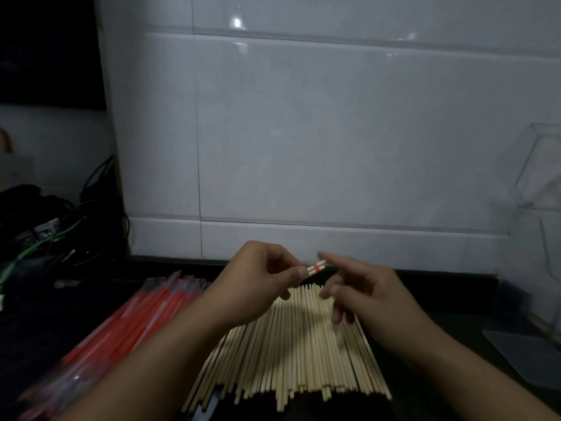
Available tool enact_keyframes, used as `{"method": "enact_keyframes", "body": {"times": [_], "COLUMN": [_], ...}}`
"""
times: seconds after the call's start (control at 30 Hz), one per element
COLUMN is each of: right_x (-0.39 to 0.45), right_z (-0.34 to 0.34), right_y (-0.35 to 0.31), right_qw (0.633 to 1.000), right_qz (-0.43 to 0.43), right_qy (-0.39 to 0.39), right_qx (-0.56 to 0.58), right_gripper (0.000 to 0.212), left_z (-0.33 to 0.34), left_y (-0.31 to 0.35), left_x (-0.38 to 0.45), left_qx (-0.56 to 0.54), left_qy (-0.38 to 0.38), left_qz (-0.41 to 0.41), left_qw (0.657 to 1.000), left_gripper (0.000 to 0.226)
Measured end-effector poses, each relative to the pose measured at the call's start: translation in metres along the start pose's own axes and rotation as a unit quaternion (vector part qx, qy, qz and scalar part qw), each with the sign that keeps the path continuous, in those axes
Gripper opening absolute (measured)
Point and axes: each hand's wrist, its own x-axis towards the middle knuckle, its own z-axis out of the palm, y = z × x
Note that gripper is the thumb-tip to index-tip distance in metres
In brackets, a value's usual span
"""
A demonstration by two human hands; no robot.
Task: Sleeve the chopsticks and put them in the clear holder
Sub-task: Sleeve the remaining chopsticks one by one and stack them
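Between the two hands, in the head view, a pair of chopsticks [315, 266] with a red band near its end sticks out to the right and slightly away from the left hand [261, 279], whose thumb and fingers pinch it; only the short banded end shows, and the rest of its length is hidden behind that hand, so its long axis can be judged only from this stub, running roughly left to right toward the right hand [364, 291]. The right hand hangs just beside the tip, its fingers spread and loosely bent, holding nothing, the forefinger almost at the banded end; motion blur makes it unclear whether it touches. Below both sets of fingers lies the heap of bare chopsticks [291, 354], its sticks running toward and away from the person. Left of the left hand lies the stack of red sleeves [142, 317], nearer that hand than the right, so the next reach for a sleeve probably falls there. Far right of the right fingers stands the clear holder [540, 168] against the tiled wall [303, 132], faint, see-through and cut by the frame edge; its opening is hard to make out.
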Motion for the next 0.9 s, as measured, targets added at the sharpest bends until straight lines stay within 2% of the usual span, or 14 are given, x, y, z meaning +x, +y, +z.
{"method": "enact_keyframes", "body": {"times": [0.07, 0.1, 0.17, 0.3, 0.37, 0.43, 0.6, 0.7, 0.9], "right_x": [-0.003, -0.003, -0.002, 0.001, 0.001, 0.001, 0.002, 0.004, 0.007], "right_z": [0.005, 0.008, 0.010, 0.006, 0.005, 0.006, 0.007, 0.005, -0.006], "right_y": [-0.003, -0.004, -0.004, -0.004, -0.003, -0.003, 0.003, 0.004, 0.003], "right_qw": [0.998, 0.997, 0.998, 0.992, 0.992, 0.990, 0.988, 0.976, 0.946], "right_qz": [0.014, 0.019, 0.025, 0.029, 0.020, 0.020, 0.028, 0.058, 0.076], "right_qy": [-0.064, -0.071, -0.037, 0.080, 0.100, 0.110, 0.109, 0.111, 0.179], "right_qx": [0.006, 0.017, 0.051, 0.088, 0.078, 0.082, 0.104, 0.178, 0.261], "right_gripper": [0.061, 0.063, 0.063, 0.029, 0.015, 0.010, 0.011, 0.015, 0.015], "left_z": [0.001, 0.002, 0.002, 0.003, 0.004, 0.005, 0.007, 0.006, 0.002], "left_y": [0.000, 0.000, 0.000, 0.001, 0.002, 0.003, 0.007, 0.007, 0.005], "left_x": [0.000, -0.001, -0.002, -0.002, -0.002, -0.003, -0.004, -0.005, -0.005], "left_qx": [0.004, -0.001, -0.011, -0.008, -0.006, -0.013, -0.008, -0.010, -0.014], "left_qy": [0.001, 0.004, 0.010, 0.006, 0.003, -0.005, -0.025, -0.033, -0.051], "left_qz": [0.000, 0.000, 0.001, 0.004, 0.007, 0.012, 0.026, 0.029, 0.011], "left_qw": [1.000, 1.000, 1.000, 1.000, 1.000, 1.000, 0.999, 0.999, 0.999], "left_gripper": [0.013, 0.013, 0.013, 0.014, 0.014, 0.014, 0.011, 0.010, 0.011]}}
